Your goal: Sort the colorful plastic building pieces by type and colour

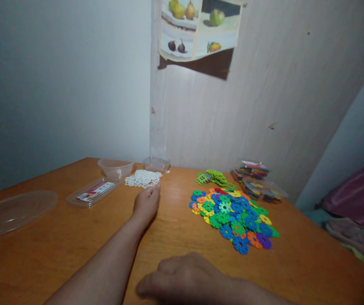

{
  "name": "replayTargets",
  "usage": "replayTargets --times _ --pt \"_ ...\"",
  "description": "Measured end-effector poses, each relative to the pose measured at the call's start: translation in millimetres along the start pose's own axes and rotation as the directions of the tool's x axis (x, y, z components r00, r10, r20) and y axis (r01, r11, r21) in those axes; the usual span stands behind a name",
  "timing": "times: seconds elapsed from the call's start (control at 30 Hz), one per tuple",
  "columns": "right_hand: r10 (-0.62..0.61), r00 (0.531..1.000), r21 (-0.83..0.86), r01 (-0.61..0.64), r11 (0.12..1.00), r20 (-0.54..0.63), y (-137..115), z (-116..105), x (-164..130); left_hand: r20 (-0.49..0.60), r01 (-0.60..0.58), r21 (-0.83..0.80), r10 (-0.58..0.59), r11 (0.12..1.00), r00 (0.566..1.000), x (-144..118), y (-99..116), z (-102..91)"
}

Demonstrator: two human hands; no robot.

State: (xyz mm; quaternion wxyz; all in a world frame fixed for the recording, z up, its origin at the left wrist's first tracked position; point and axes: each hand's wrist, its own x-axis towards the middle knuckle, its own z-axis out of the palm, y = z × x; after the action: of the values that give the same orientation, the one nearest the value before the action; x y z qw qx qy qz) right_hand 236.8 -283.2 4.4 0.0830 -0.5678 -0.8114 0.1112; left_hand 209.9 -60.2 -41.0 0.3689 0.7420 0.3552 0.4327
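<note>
My left hand reaches forward over the table, thumb against curled fingers, at the near edge of a pile of white, flat, open-framed pieces. Anything it pinches is hidden behind the fingers. Close to the camera, my right hand is seen from the back, low over the table, with its fingers bent together and pointing left. Its palm side is hidden, so whatever may be in it does not show. To the right lies a heap of colourful notched plastic discs. Beyond it is a smaller pile of lime-green lattice pieces.
A clear bowl and a small clear tub stand at the back. A labelled lid and a large oval lid lie left. Filled clear boxes stand at the back right by the wall.
</note>
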Motion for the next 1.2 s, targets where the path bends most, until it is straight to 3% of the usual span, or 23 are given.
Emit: replayTargets --times 0.07,0.13,0.2,0.3,0.4,0.53,0.83,1.2 --pt "0.17 0.972 0.124 -0.151 0.981 -0.162 20 -22 -22 0.039 -0.062 0.101 0.059 0.993 0.997 1 -2 2.2" --pt "0.366 0.887 0.246 -0.302 0.921 -0.282 51 -34 -46 0.052 -0.082 0.158 0.074 0.984 0.996 2 -3 4.3" --pt "0.566 0.75 0.323 -0.472 0.82 -0.341 87 -42 -67 0.056 -0.079 0.184 0.07 0.98 0.996 2 -4 6.3" --pt "0.685 0.669 0.319 -0.608 0.727 -0.288 133 -49 -92 0.055 -0.074 0.198 0.064 0.977 0.996 2 -4 8.0" --pt "0.708 0.672 0.289 -0.649 0.704 -0.217 151 -54 -104 0.058 -0.052 0.201 0.041 0.978 0.997 2 -3 8.1" --pt "0.737 0.659 0.176 -0.715 0.676 -0.154 148 -54 -103 0.054 -0.032 0.196 0.022 0.98 0.998 3 -3 7.6" --pt "0.776 0.609 0.096 -0.773 0.627 -0.164 149 -46 -93 0.047 -0.029 0.202 0.02 0.979 0.999 3 -4 8.4" --pt "0.776 0.598 0.109 -0.773 0.625 -0.202 154 -37 -91 0.048 -0.02 0.208 0.011 0.978 0.999 3 -6 8.7"
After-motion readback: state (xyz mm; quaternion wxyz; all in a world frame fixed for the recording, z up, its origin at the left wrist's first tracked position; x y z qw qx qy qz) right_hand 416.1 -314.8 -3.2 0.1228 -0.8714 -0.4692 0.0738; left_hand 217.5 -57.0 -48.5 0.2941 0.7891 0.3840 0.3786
